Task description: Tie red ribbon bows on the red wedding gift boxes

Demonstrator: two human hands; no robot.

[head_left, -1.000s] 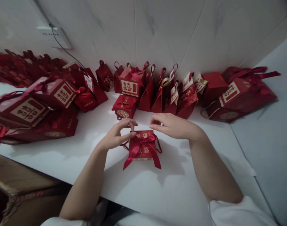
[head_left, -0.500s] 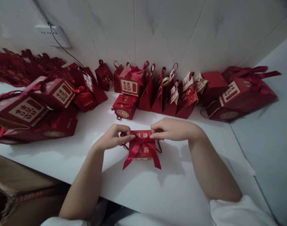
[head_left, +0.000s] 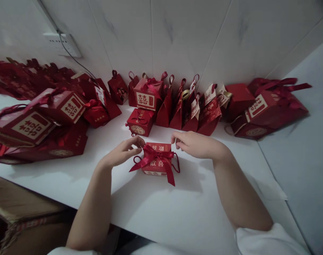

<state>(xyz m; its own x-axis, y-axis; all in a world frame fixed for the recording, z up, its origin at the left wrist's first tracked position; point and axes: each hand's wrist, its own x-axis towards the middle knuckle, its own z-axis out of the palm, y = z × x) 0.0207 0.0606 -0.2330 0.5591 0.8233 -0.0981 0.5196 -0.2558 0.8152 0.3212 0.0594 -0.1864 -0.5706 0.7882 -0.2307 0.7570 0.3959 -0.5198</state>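
Observation:
A small red gift box [head_left: 156, 167] with pale Chinese characters rests on the white table in front of me. Across its top lies a tied crimson ribbon bow [head_left: 158, 156], its two tails hanging toward me. Dark red cord loops stick out at both sides of the box. My left hand [head_left: 125, 150] is at the box's left upper corner, fingers apart and curved, holding nothing. On the other side, my right hand [head_left: 193, 144] hovers by the right upper corner with its fingers loosely bent and nothing between them.
Behind the box stands another small red box [head_left: 140, 122], with a row of red gift boxes [head_left: 189, 113] along the tiled wall. More red boxes [head_left: 31, 124] are stacked at left, others [head_left: 270, 113] at right. A cardboard carton [head_left: 26, 216] sits below the table's left edge.
Both hands have let go of the ribbon bow and moved slightly outward. The bow's loops now stand out, and the box sits slightly turned, showing more of its front.

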